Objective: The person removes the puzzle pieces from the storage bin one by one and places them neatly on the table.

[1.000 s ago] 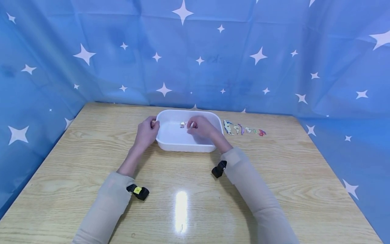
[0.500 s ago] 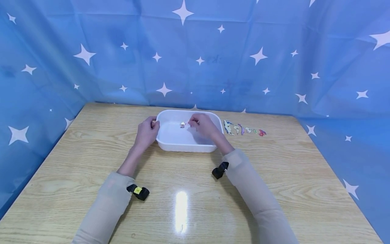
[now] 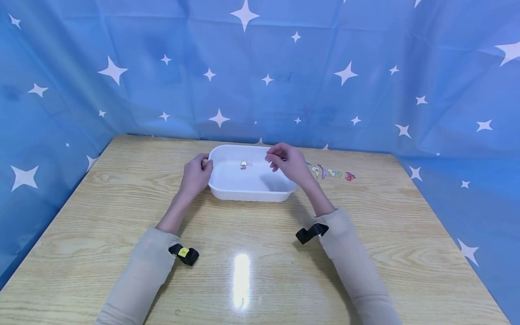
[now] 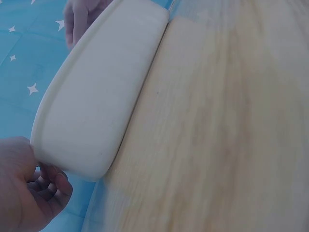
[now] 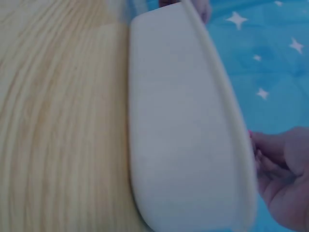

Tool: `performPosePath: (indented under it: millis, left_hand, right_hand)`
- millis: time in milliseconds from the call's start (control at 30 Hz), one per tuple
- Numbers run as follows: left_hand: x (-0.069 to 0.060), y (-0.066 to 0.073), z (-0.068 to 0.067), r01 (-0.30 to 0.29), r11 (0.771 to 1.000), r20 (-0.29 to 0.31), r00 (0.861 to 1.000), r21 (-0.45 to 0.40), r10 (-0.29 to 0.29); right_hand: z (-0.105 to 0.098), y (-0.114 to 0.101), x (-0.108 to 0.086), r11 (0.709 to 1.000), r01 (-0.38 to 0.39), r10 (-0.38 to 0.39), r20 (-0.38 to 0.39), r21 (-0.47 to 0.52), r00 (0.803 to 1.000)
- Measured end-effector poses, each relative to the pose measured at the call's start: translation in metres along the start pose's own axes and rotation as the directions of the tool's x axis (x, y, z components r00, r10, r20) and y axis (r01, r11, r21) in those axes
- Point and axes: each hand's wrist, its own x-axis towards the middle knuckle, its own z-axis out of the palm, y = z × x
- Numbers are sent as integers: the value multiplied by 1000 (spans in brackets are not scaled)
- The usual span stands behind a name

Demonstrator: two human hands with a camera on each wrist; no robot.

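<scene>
My left hand [image 3: 196, 176] grips the left end of a white plastic tub [image 3: 248, 197], its thumb and curled fingers at the rim. Over the tub's right end, my right hand [image 3: 290, 163] is raised with thumb and fingertips together. A tiny pink piece [image 5: 250, 133] shows at those fingertips in the right wrist view; most of it is hidden, so its kind is unclear. Inside the tub lie a small gold-and-brown flat piece [image 3: 243, 165] and a pinkish one [image 3: 249, 164] beside it.
Right of the tub, several small colourful flat cut-outs lie in a row on the wooden table [image 3: 243, 234], among them a purple one [image 3: 322, 171] and a red one [image 3: 350, 176]. My right hand covers the row's left end. A blue star-patterned curtain [image 3: 183, 90] hangs behind.
The right hand has lifted from the middle of the tub and moved right, over its right end, with the small pink piece. My left hand stays at the rim.
</scene>
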Motion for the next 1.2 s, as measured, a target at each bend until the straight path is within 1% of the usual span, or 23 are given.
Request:
performPosePath:
  millis: [167, 400, 500, 567, 667, 733, 867, 967, 1100, 1200]
  left_hand:
    - [0, 1, 0, 4, 1000, 4, 1000, -4, -4]
    - [1, 2, -1, 7, 1000, 7, 1000, 2, -7]
    - [2, 2, -2, 13, 1000, 9, 1000, 4, -13]
    - [2, 1, -2, 18, 1000, 7, 1000, 5, -18]
    - [1, 0, -3, 18, 1000, 6, 1000, 6, -18]
    - [1, 1, -3, 14, 1000, 6, 1000, 6, -14]
    - [1, 1, -1, 7, 1000, 9, 1000, 8, -7]
    - [1, 1, -1, 4, 1000, 8, 1000, 11, -4]
    - [1, 0, -1, 2, 1000, 3, 1000, 17, -2]
    - [0, 0, -1, 3, 1000, 3, 1000, 16, -3]
  right_hand:
    - [-26, -1, -14, 1000, 21, -20, -47, 5, 999]
    - [-60, 9, -34, 998, -57, 55, -86, -16, 995]
    - [-70, 16, -40, 996, -89, 86, -81, -26, 993]
    - [-74, 21, -43, 993, -110, 107, -63, -34, 992]
    - [-77, 28, -47, 984, -159, 158, -20, -77, 987]
    - [-79, 32, -50, 970, -207, 210, 6, -127, 978]
    - [-82, 41, -59, 925, -292, 313, 48, -243, 949]
    - [-84, 47, -64, 896, -341, 376, 75, -286, 924]
    - [-83, 55, -67, 885, -375, 418, 118, -276, 900]
    - [-82, 61, -67, 887, -380, 424, 138, -262, 895]
